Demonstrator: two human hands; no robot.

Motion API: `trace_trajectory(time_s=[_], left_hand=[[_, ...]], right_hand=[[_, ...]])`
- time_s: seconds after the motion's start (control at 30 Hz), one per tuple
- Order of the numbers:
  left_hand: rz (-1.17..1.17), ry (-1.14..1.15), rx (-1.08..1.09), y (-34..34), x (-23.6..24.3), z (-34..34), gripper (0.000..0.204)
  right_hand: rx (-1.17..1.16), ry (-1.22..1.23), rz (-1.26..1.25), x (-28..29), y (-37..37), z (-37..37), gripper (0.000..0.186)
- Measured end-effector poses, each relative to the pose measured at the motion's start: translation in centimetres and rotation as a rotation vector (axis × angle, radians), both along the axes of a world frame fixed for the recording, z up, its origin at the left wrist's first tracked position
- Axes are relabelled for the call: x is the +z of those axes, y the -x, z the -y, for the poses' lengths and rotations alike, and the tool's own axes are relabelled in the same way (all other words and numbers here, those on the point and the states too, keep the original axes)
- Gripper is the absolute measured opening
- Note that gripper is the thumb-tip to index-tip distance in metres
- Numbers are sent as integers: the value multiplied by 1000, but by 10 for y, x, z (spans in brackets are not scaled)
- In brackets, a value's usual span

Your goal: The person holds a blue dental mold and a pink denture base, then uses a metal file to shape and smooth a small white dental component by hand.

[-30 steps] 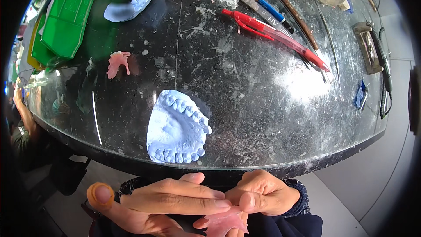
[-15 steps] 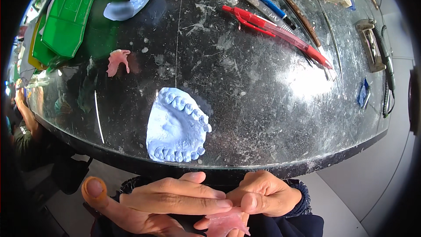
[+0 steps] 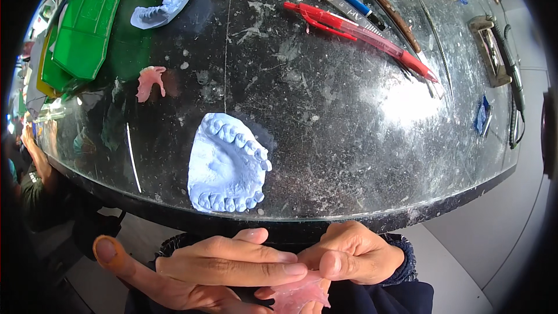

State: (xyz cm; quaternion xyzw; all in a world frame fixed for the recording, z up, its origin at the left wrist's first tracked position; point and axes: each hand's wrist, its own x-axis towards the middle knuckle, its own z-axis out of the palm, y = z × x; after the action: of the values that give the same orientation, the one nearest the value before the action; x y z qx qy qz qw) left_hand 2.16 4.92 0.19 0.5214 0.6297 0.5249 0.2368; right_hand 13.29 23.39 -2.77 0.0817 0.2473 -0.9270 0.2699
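Note:
A thin pink denture base plate (image 3: 299, 295) is held low over my lap, past the near edge of the table. My right hand (image 3: 354, 256) grips its edge, the thumb on top and fingers partly visible beneath. Stretched out flat, the fingers of my left hand (image 3: 226, 264) rest against the plate's upper edge, with the thumb spread well away. The left thumb's tip has an orange-brown stain. Just beyond my hands lies a light blue dental cast (image 3: 226, 166) with a row of teeth on either side. A smaller pink denture piece (image 3: 151, 83) lies farther left.
A second blue cast (image 3: 168, 1) and green plastic trays (image 3: 87, 26) stand at the far left. A red pen (image 3: 360, 32), a blue-handled tool (image 3: 354, 3) and a brown-handled tool (image 3: 389, 14) lie at the back right. A corded handpiece (image 3: 511, 67) is by the right edge. Another person's arm (image 3: 39, 154) shows at far left.
The view has shifted slightly, so the things on the table sit a little farther left and higher. My hands keep nearly the same hold on the pink plate.

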Motion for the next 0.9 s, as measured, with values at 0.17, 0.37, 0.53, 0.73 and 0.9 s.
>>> trace_trajectory(time_s=[0.17,0.37,0.53,0.73,0.9], left_hand=[[76,57,21,3,1,-5,46],[76,57,76,-3,5,-2,44],[65,71,54,1,3,-3,42],[32,79,7,3,-4,-5,40],[8,93,3,-5,1,2,38]], right_hand=[[39,91,-2,-4,1,-5,50],[59,107,7,-1,4,-4,50],[58,11,-107,-5,5,-5,44],[33,56,-99,-7,3,-8,41],[8,44,-111,-3,4,-8,40]])
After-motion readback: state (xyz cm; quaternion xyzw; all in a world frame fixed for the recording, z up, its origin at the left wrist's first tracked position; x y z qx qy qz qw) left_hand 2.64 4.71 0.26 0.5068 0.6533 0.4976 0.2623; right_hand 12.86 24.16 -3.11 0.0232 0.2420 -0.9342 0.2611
